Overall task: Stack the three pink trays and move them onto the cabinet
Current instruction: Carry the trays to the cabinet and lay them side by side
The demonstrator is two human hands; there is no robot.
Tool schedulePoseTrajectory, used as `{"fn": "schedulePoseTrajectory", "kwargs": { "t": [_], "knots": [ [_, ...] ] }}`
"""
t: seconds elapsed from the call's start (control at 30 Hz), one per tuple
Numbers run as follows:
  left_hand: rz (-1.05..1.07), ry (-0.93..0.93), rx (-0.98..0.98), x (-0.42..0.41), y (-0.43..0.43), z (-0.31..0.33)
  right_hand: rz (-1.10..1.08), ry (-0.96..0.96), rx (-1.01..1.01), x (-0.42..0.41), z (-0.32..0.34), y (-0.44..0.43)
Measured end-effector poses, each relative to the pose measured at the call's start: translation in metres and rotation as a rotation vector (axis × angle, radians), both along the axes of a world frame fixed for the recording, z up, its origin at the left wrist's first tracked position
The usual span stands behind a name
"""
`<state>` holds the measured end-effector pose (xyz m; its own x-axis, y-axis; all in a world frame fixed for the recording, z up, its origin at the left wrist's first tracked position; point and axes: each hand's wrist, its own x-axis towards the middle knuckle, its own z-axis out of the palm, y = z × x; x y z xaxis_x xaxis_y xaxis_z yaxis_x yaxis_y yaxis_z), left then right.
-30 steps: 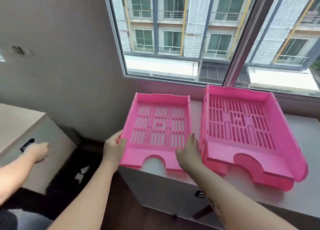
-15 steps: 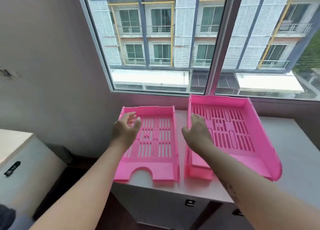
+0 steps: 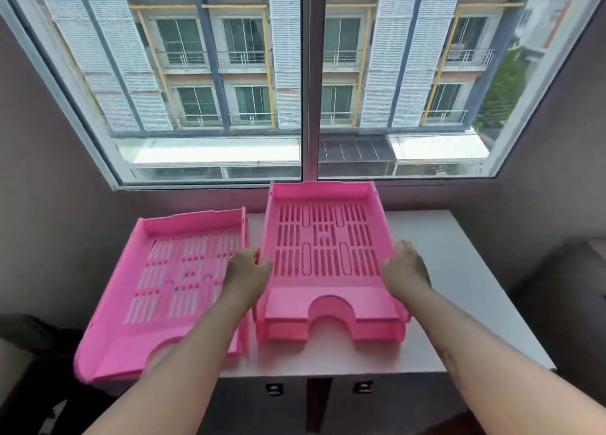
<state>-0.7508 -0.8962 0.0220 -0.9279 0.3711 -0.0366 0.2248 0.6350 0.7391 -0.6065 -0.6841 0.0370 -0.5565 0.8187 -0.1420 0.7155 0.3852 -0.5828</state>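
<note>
Two pink trays sit nested in a stack on the white cabinet top, below the window. My left hand grips the left wall of the upper tray and my right hand grips its right wall. A third pink tray lies to the left, tilted, overhanging the cabinet's left and front edges; my left forearm crosses its right front corner.
A large window fills the wall behind the cabinet. Two small metal handles show on the cabinet front. A dark object stands at the right, and dark floor lies at the lower left.
Both hands moved right from above the left tray onto the side walls of the stacked trays. The view shifted right, and the left tray now sits tilted off the cabinet edge.
</note>
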Motion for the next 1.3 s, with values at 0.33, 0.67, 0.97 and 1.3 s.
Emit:
{"fn": "schedulePoseTrajectory", "kwargs": {
  "t": [0.33, 0.67, 0.97, 1.3],
  "knots": [
    [0.051, 0.084, 0.085, 0.032, 0.054, 0.032, -0.053, 0.222, -0.094, 0.037, 0.012, 0.064],
    [-0.13, 0.002, 0.128, 0.107, 0.167, 0.019, -0.15, 0.17, 0.033, 0.125, 0.015, 0.17],
    [-0.227, -0.04, 0.058, 0.136, 0.197, 0.004, -0.166, 0.161, -0.041, 0.164, -0.004, 0.219],
    [-0.164, 0.03, -0.141, 0.127, 0.147, -0.044, -0.113, 0.154, -0.158, 0.161, -0.049, 0.21]
  ]
}}
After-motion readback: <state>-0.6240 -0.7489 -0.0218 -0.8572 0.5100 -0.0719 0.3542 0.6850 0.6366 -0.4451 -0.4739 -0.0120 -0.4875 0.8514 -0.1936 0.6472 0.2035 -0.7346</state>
